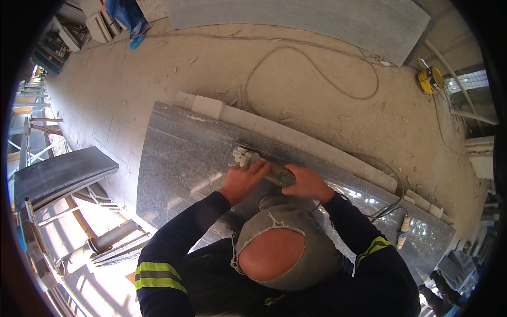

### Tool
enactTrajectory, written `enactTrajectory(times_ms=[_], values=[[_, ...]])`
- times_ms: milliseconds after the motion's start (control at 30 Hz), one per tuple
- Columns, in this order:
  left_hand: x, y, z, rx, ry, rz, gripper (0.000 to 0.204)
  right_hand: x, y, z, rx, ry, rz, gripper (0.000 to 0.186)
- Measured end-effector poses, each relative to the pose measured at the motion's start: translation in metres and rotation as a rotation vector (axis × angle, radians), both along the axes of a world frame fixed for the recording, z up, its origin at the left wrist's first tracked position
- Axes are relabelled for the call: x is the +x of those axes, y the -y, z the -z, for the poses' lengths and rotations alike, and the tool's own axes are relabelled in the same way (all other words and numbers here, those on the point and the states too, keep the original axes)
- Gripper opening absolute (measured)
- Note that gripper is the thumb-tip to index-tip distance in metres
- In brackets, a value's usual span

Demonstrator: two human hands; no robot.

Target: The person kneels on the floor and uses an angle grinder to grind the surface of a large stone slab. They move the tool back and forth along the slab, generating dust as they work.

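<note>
An angle grinder (275, 173) rests low over a dark, polished stone slab (174, 142), its pale metal head (245, 157) toward the far left. My left hand (243, 179) is closed on it just behind that head, fingers across the top. Around the rear of the body wraps my right hand (307, 183). The disc is mostly hidden under the head. Light dust marks and glare streak the slab. Between my arms rises my bent knee (272, 254), showing through a frayed hole in grey trousers.
Pale stone strips (301, 138) line the slab's far edge. A black cable (396, 196) loops near a pale, cylindrical tool (404, 231) on the right. A dark slab (66, 169) lies on a left stand. Farther off are a large grey slab (301, 18) and a yellow bucket (430, 80).
</note>
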State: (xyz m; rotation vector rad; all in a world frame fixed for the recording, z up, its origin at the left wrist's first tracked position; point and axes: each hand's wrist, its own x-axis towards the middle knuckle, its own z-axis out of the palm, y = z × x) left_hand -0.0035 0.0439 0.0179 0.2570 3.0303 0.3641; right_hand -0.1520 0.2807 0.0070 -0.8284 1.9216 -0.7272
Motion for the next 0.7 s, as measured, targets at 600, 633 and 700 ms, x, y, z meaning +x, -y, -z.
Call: enactTrajectory(times_ms=[600, 633, 700], values=[[0.001, 0.008, 0.001, -0.015, 0.028, -0.017, 0.054, -0.003, 0.01, 0.003, -0.016, 0.092, 0.002, 0.079], [0.001, 0.005, 0.0, -0.012, 0.031, -0.014, 0.054, -0.003, 0.008, 0.004, -0.02, 0.091, 0.004, 0.08], [0.0, 0.003, -0.001, -0.001, 0.024, -0.007, 0.054, -0.003, 0.003, 0.005, -0.019, 0.077, 0.003, 0.082]])
